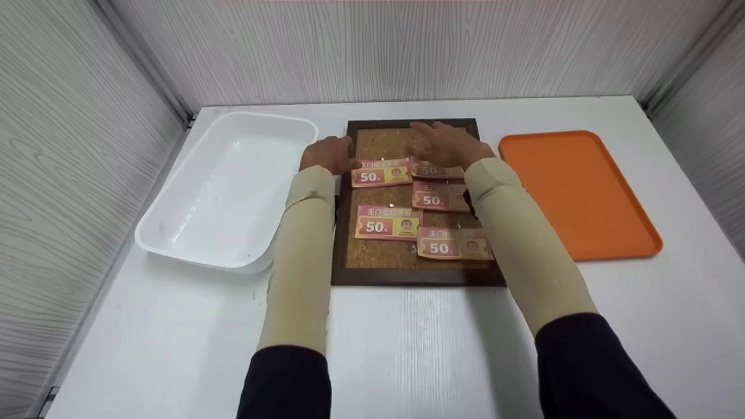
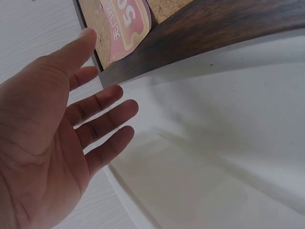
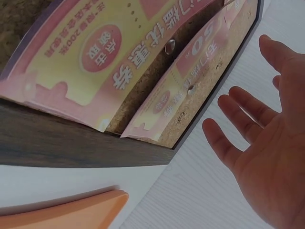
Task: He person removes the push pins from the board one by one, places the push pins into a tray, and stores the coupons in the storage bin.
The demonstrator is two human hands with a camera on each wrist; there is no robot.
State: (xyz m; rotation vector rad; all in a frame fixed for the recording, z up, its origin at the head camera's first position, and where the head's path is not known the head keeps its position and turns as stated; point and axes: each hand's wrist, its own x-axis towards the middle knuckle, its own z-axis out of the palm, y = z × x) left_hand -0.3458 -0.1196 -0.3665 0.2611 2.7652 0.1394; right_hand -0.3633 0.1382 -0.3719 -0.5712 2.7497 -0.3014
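A cork board [image 1: 381, 256] in a dark wooden frame lies flat on the table. Several pink and yellow paper coupons [image 1: 389, 223] marked 50 are on it in two columns, with small pins visible at their upper edges. My left hand [image 1: 329, 154] is by the upper left side of the frame, fingers loosely bent and thumb apart; the left wrist view shows nothing held. Above the board's upper right part is my right hand [image 1: 454, 145], its fingers spread and empty in the right wrist view. That forearm hides parts of the right-hand coupons.
A white plastic basin [image 1: 215, 198] stands left of the board, close to my left forearm. To the right lies an orange tray [image 1: 582, 192]. Grey wood-grain panels [image 1: 372, 52] enclose the white table at the back and sides.
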